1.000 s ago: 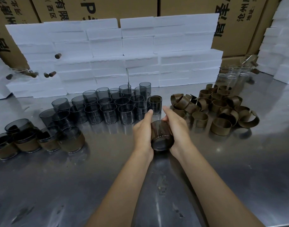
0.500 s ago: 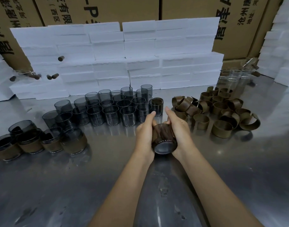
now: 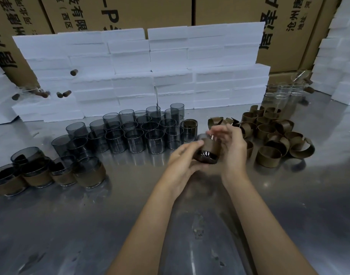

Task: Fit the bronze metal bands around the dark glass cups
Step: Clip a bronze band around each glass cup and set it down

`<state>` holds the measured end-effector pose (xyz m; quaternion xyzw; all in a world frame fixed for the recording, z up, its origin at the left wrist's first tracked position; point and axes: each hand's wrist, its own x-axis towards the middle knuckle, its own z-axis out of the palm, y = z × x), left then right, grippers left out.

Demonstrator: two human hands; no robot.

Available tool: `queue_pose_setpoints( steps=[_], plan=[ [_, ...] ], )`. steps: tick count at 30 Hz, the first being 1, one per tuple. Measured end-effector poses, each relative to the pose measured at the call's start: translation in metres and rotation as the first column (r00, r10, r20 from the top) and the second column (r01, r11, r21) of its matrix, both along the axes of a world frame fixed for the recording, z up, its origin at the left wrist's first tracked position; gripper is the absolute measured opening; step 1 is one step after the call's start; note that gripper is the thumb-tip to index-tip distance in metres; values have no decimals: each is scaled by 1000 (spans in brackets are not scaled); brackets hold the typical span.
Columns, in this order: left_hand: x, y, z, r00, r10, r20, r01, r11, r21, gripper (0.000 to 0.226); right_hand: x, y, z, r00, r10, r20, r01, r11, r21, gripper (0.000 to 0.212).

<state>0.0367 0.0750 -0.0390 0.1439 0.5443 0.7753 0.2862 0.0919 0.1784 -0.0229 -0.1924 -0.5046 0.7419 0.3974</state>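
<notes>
Cup in hand (image 3: 206, 152): dark glass, held tilted above the middle of the worktop (image 3: 289, 215), base toward the camera, bronze band (image 3: 209, 146) already around its wall. Whether the band is fully seated cannot be told; the upper part of the cup is hidden by fingers and motion blur.

Left hand (image 3: 182, 161): cupped under and against the left side of the cup, fingers closed on it, carrying its weight. Right hand (image 3: 231, 147): fingers spread and loose against the right side and top of the band; appears to be pressing or smoothing, not gripping.

Stock: unbanded cups (image 3: 134, 132) in rows toward the far edge, left of centre. Finished banded cups (image 3: 51, 171) grouped at the left edge. Loose bands (image 3: 273, 139) heaped toward the right, close behind the right hand. White foam blocks (image 3: 146, 72) stacked along the far edge.

Risks, judged:
- Cup rests mainly on one hand; smooth glass could slip if the right hand pushes the band sideways, and it would land on the hard worktop.
- A band pushed on crooked may bind or spring open at its gap.
- Unbanded rows stand just beyond the fingertips; a forward jolt could knock the nearest cup into its neighbours.
</notes>
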Motion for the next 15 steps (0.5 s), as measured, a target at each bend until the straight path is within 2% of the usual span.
queue_pose_setpoints(
  steps=[2, 4, 6, 10, 12, 15],
  plan=[
    [-5, -3, 3, 986, 27, 167, -48, 991, 127, 31, -1, -1, 0, 994, 103, 37, -104, 995, 1, 41],
    [-9, -9, 6, 944, 2, 329, -97, 958, 270, 43, -2, -3, 0, 972, 198, 127, -202, 979, 22, 50],
    [-13, -14, 5, 913, 4, 407, -162, 922, 353, 48, -3, -7, -2, 934, 281, 222, -305, 949, 79, 57],
    [-16, -18, 1, 921, 0, 389, -160, 911, 380, 49, -6, -20, -14, 872, 290, 394, -432, 835, 341, 67],
    [-15, -19, 2, 931, 2, 365, -139, 927, 349, 51, -9, -25, -20, 879, 207, 430, -410, 788, 459, 67],
    [-17, -18, 4, 945, 72, 319, -167, 945, 280, 49, -11, -28, -24, 913, 118, 391, -333, 771, 543, 59]
  ],
)
